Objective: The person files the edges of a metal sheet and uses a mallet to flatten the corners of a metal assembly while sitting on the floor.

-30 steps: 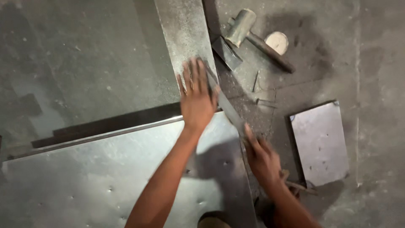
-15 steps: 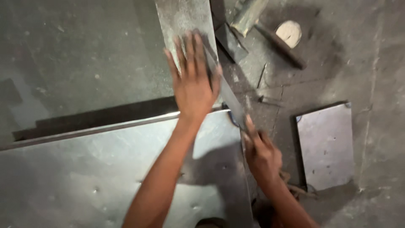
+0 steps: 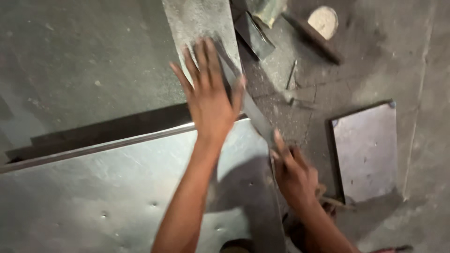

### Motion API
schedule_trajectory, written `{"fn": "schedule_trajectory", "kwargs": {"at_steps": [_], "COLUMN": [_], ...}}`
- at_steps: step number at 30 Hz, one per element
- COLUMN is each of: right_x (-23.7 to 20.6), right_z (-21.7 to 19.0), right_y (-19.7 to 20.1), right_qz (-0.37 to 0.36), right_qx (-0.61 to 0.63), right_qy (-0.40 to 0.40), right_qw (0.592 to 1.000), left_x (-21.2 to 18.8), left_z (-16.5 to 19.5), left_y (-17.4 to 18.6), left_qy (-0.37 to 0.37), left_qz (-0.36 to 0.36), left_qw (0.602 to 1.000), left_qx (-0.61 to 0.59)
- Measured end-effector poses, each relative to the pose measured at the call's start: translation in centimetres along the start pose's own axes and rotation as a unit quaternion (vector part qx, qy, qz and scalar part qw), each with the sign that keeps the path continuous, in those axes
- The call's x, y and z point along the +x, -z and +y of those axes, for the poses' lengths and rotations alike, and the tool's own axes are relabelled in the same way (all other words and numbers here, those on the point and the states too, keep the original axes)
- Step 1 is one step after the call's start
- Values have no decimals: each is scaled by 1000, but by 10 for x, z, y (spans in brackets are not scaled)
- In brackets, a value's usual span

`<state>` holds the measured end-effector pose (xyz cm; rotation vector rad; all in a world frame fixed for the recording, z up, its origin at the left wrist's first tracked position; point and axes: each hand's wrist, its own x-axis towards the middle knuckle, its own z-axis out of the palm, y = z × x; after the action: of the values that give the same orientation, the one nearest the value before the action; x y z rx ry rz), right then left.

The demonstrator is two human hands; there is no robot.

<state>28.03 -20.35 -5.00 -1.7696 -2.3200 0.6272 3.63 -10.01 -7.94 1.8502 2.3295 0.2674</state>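
- Straightedge: a long dark metal bar whose long axis runs diagonally from far-left, under my left hand, to near-right, where it meets my right hand. It lies along the right edge of the narrow metal strip and on across the corner of the big steel sheet.
- My left hand lies flat, fingers spread and pointing away from me, palm pressing on the far half of the bar and the strip; it grips nothing, only pushes down.
- My right hand sits at the bar's near end, index finger stretched along it toward the far side, the other fingers curled. I cannot tell whether they hold a tool; the hand is blurred.
- The left hand is nearer the bar's middle, the right nearer its end.
- Edges: the sheet's far edge runs left to right just beneath my left wrist, with a dark gap beyond it.
- Room: bare concrete floor lies open to the far left; on the right, a small square plate is near my right hand, and a hammer lies well beyond.
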Motion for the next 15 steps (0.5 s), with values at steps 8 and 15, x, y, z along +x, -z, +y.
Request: {"fn": "schedule_trajectory", "kwargs": {"at_steps": [8,15], "right_x": [-20,17], "right_z": [-32,-25], "right_y": [76,28], "right_qz": [-79,-54], "right_qx": [-74,43], "right_qy": [22,-41], "right_qw": [994,997], "left_x": [-22,25], "left_z": [27,17], "left_y": [55,41], "left_qy": [-71,8], "left_qz": [-104,9], "left_qw": [990,998], "left_qx": [-67,-61]}}
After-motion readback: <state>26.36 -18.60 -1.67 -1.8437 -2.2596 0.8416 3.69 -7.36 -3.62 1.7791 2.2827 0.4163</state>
